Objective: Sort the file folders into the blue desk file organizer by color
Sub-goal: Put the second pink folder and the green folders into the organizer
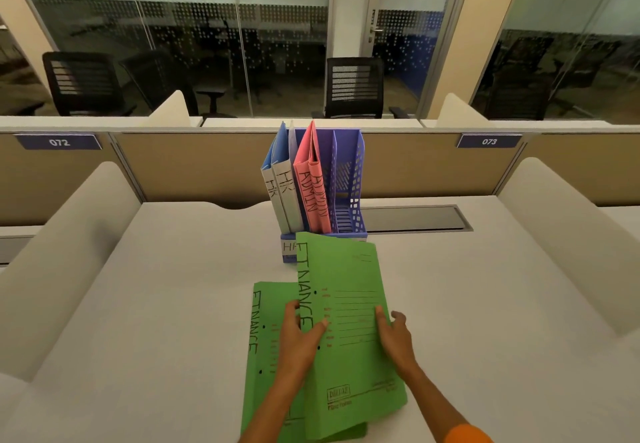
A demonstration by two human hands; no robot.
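Thumb and fingers of the left grip (299, 337) pinch the spine edge of the upper green folder (349, 304); the right grip (394, 337) pinches its opposite edge, holding it tilted over a second green folder (263, 356) lying at the near edge of the tabletop (173, 304). Toward the far edge stands the blue organizer (356, 179), blue folders (282, 179) in its left compartment, pink folders (311, 186) beside them.

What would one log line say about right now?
left hand: grips upper FINANCE folder | right hand: grips same folder | lower FINANCE folder: flat on desk | blue organizer: HR folders, ADMIN folders inside
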